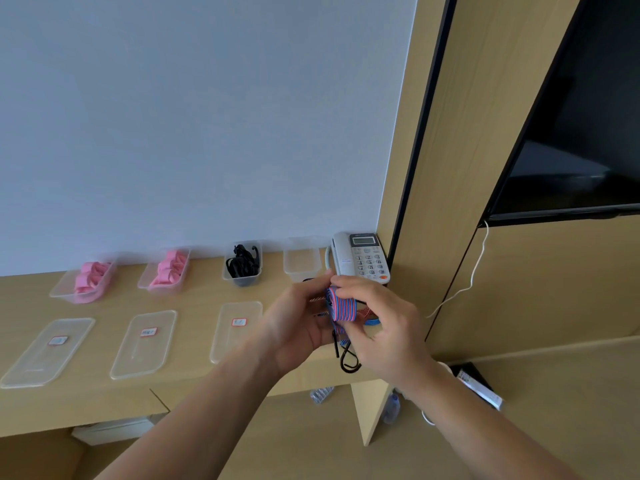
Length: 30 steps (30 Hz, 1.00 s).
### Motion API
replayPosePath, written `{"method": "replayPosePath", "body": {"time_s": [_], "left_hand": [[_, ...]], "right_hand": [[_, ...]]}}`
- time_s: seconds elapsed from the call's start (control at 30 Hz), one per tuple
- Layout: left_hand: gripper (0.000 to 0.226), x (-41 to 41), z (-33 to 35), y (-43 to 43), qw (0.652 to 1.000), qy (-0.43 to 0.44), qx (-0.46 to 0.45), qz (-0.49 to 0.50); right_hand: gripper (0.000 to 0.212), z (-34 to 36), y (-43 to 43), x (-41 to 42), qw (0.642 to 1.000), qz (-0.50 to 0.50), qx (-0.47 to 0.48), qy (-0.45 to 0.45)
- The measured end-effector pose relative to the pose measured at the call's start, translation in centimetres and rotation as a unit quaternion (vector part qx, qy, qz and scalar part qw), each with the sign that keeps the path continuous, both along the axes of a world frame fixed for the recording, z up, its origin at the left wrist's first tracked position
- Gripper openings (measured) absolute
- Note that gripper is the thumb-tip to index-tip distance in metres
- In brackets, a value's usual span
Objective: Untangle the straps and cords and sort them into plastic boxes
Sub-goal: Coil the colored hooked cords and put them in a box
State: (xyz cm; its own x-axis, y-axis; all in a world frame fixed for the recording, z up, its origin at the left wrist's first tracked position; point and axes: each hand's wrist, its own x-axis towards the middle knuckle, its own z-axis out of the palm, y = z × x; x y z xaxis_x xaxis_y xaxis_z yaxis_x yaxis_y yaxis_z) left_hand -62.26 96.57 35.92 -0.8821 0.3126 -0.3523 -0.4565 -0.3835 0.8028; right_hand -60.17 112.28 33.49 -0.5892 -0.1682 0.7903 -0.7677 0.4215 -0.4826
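A red-and-blue striped elastic cord (343, 308) is wound into a flat bundle, held above the desk's right end. My left hand (298, 323) grips the bundle from the left, and my right hand (377, 323) curls over it from the right, fingertips on its top. A black hook (348, 362) dangles below the hands. Along the wall stand four clear boxes: two with pink straps (88, 277) (169, 270), one with black cords (242, 263), and an empty box (301, 261).
Three clear lids with labels (48, 351) (145, 342) (237, 329) lie in a row on the wooden desk (194, 382). A white desk phone (362, 256) sits in the corner behind the hands. More striped cord (369, 318) lies under my right hand. A dark screen (581, 133) hangs at right.
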Motion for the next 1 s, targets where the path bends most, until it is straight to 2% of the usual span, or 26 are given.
{"method": "replayPosePath", "body": {"time_s": [0.13,0.2,0.23,0.3,0.33,0.37,0.43,0.5,0.53,0.63,0.73,0.8,0.9,1.0], "left_hand": [[0.021,-0.2,-0.3,-0.6,0.998,-0.030,0.038,0.034],[0.026,-0.3,-0.6,-0.9,0.997,-0.037,0.035,0.054],[0.026,-0.4,-0.7,-1.1,0.997,-0.036,0.035,0.064],[0.015,-0.8,-1.4,-1.6,0.996,-0.027,0.038,0.081],[0.016,-0.9,-1.7,-1.9,0.995,-0.021,0.037,0.088],[0.026,-1.0,-2.0,-2.2,0.994,-0.015,0.035,0.099],[0.033,-1.1,-2.6,-2.8,0.992,-0.007,0.038,0.120],[0.012,-1.1,-3.3,-3.7,0.989,-0.002,0.028,0.144],[0.011,-0.9,-3.7,-4.1,0.987,0.001,0.019,0.161],[0.039,-0.6,-5.1,-5.4,0.983,0.005,-0.016,0.183],[0.043,-0.1,-6.2,-6.6,0.979,0.010,-0.030,0.199],[0.041,0.2,-6.8,-7.5,0.977,0.011,-0.037,0.209],[0.042,0.7,-7.7,-9.1,0.979,0.030,-0.083,0.184],[0.051,1.0,-8.6,-10.9,0.984,0.060,-0.091,0.140]], "right_hand": [[0.039,-0.6,0.2,0.7,0.999,0.002,-0.014,-0.038],[0.049,-1.0,-0.2,1.0,0.994,-0.008,-0.028,-0.105],[0.059,-1.3,-0.6,1.1,0.984,-0.007,-0.041,-0.173],[0.075,-1.8,-1.2,1.2,0.944,-0.004,-0.066,-0.324],[0.073,-2.1,-1.3,1.1,0.920,-0.002,-0.082,-0.382],[0.065,-2.5,-1.4,0.9,0.898,0.008,-0.102,-0.428],[0.051,-3.0,-1.8,0.7,0.865,0.045,-0.125,-0.483],[0.045,-3.2,-2.3,0.6,0.854,0.061,-0.129,-0.500],[0.043,-3.2,-2.7,0.5,0.850,0.060,-0.142,-0.504],[0.039,-3.1,-3.7,0.2,0.823,0.052,-0.208,-0.526],[0.035,-3.3,-5.1,-0.2,0.781,0.049,-0.299,-0.545],[0.028,-3.4,-6.2,-0.5,0.764,0.043,-0.320,-0.559],[0.023,-3.6,-8.0,-1.1,0.770,0.025,-0.268,-0.578],[0.033,-4.3,-9.4,-1.6,0.784,0.027,-0.161,-0.598]]}}
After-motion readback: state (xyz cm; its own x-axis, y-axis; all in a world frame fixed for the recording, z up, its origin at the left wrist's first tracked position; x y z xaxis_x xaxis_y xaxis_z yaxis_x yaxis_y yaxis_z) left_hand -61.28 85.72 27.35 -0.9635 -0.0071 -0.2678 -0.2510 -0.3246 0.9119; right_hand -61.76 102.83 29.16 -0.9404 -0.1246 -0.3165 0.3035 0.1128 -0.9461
